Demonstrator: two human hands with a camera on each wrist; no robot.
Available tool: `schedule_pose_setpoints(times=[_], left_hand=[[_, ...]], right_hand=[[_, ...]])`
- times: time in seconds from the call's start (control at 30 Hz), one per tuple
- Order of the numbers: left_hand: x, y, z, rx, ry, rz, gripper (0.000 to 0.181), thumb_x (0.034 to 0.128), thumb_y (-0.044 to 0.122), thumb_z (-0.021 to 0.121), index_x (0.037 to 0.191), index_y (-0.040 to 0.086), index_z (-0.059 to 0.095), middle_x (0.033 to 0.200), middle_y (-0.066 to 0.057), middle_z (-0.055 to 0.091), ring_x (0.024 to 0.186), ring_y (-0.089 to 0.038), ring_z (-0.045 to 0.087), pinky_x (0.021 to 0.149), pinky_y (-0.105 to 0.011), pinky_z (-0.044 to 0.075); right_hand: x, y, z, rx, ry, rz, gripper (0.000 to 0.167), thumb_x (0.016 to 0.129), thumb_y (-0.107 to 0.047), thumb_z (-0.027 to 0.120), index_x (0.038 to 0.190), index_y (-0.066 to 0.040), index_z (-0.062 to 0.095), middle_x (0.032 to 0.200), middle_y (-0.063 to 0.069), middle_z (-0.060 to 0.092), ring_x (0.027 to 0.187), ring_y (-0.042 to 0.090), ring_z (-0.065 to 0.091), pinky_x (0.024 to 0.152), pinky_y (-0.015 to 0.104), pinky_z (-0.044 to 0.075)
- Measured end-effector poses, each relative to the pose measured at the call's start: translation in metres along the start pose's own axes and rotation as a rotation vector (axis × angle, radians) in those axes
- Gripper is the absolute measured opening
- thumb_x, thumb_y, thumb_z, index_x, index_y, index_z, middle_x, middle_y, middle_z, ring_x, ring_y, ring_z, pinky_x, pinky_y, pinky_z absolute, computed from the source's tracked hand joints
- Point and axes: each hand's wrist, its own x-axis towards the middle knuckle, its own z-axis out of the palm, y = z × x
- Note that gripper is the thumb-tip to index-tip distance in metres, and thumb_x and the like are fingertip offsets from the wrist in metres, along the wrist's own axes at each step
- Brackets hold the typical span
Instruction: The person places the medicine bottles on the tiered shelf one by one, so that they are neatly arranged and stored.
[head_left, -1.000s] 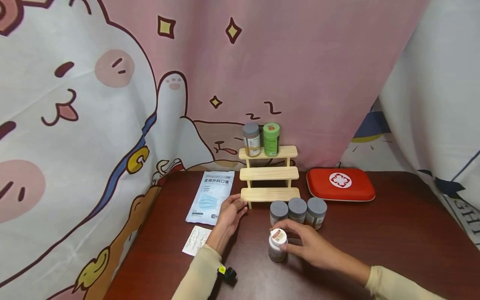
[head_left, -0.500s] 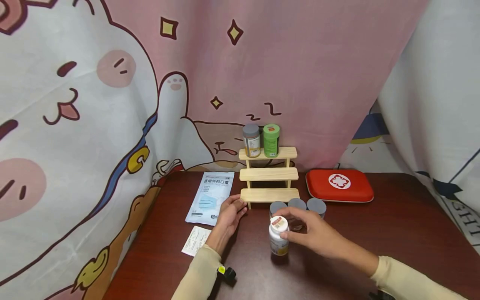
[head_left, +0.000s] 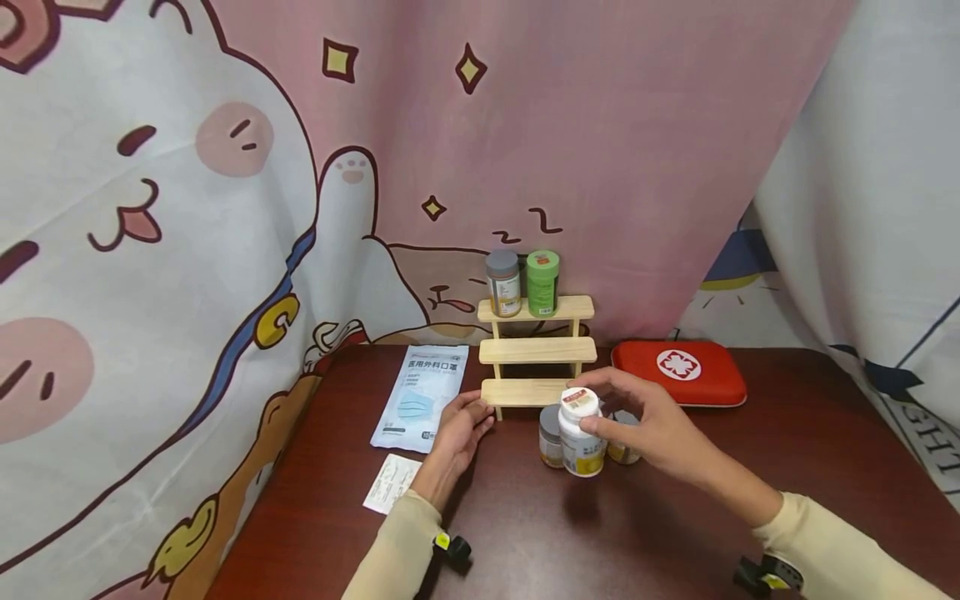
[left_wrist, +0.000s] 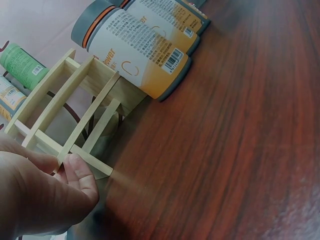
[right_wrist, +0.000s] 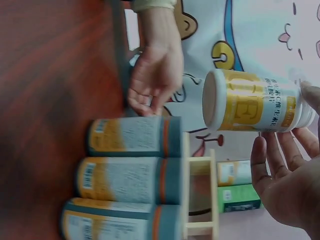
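Observation:
In the head view a white pill bottle [head_left: 583,448] with a yellow band on its label hangs above the table, in front of the grey-lidded bottles. My right hand [head_left: 660,429] grips it near the cap with thumb and fingers. The right wrist view shows the bottle [right_wrist: 255,102] held clear of everything else. With thumb and fingers, my left hand [head_left: 459,429] pinches the left end of the lowest step of a three-step wooden display rack [head_left: 536,350]. On its top step stand a grey-lidded bottle [head_left: 504,287] and a green bottle [head_left: 542,287].
Three grey-lidded bottles [right_wrist: 130,180] stand in a row before the rack, partly hidden in the head view. A red first-aid case [head_left: 678,375] lies to the right. A mask packet [head_left: 422,396] and a small white packet [head_left: 392,482] lie left. A printed curtain hangs behind.
My right hand has lifted the white pill bottle off the table and carried it up, forward and slightly right, toward the rack. My left hand has stayed on the rack.

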Motion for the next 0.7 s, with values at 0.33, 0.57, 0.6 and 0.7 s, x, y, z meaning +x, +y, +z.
schedule_pose_setpoints(times=[0.33, 0.57, 0.6, 0.7], left_hand=[[0.0, -0.002, 0.001, -0.001, 0.007, -0.005, 0.035, 0.1039, 0.001, 0.056, 0.137, -0.008, 0.051, 0.102, -0.004, 0.06, 0.095, -0.014, 0.062, 0.085, -0.024, 0.058], [0.0, -0.001, 0.0, -0.001, 0.011, -0.01, 0.035, 0.1047, 0.002, 0.056, 0.138, -0.007, 0.051, 0.104, -0.004, 0.059, 0.095, -0.014, 0.062, 0.086, -0.024, 0.058], [0.0, -0.001, 0.0, -0.001, 0.012, -0.011, 0.035, 0.1047, 0.002, 0.055, 0.138, -0.008, 0.051, 0.104, -0.004, 0.059, 0.095, -0.014, 0.062, 0.086, -0.024, 0.058], [0.0, -0.001, 0.0, 0.001, 0.012, -0.008, 0.035, 0.1047, 0.002, 0.055, 0.138, -0.008, 0.051, 0.104, -0.004, 0.059, 0.095, -0.014, 0.062, 0.085, -0.024, 0.058]], right_hand=[[0.03, -0.019, -0.023, -0.086, 0.139, 0.023, 0.039, 0.094, -0.017, 0.081, 0.13, -0.021, 0.067, 0.118, -0.004, 0.069, 0.097, 0.014, 0.066, 0.081, 0.028, 0.06], [0.056, -0.017, -0.035, -0.071, 0.23, 0.009, 0.039, 0.096, -0.017, 0.079, 0.132, -0.014, 0.065, 0.117, -0.002, 0.068, 0.097, 0.014, 0.07, 0.081, 0.02, 0.059], [0.059, -0.016, -0.036, -0.078, 0.242, 0.014, 0.039, 0.097, -0.018, 0.078, 0.133, -0.014, 0.065, 0.118, -0.001, 0.068, 0.098, 0.015, 0.07, 0.082, 0.019, 0.059], [0.07, -0.013, -0.038, -0.089, 0.283, 0.041, 0.041, 0.097, -0.023, 0.079, 0.134, -0.015, 0.064, 0.12, 0.002, 0.068, 0.1, 0.017, 0.067, 0.081, 0.018, 0.058]])
